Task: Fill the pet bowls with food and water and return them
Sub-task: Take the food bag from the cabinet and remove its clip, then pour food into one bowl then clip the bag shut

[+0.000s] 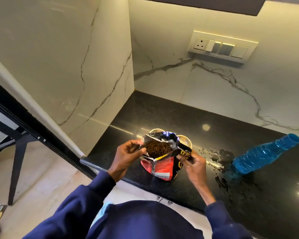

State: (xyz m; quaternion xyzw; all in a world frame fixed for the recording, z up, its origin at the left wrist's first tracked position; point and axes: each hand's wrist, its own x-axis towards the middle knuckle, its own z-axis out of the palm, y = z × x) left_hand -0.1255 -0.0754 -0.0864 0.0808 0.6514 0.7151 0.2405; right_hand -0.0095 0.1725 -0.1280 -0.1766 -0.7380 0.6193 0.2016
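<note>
A red and black pet food bag (162,167) stands upright on the black countertop (145,111), its top spread wide so brown kibble (157,148) shows inside. My left hand (126,155) pinches the left edge of the bag's mouth. My right hand (192,161) grips the right edge. Behind the bag, two metal bowls are mostly hidden: one rim (155,130) peeks out at the back left, the other (185,141) at the back right. What the bowls contain cannot be seen.
A blue plastic water bottle (264,154) without a cap stands to the right, with spilled water (212,157) pooled between it and the bag. Marble walls close the counter's left and back. A switch panel (221,47) sits on the back wall. A dark table leg (17,163) stands on the floor at left.
</note>
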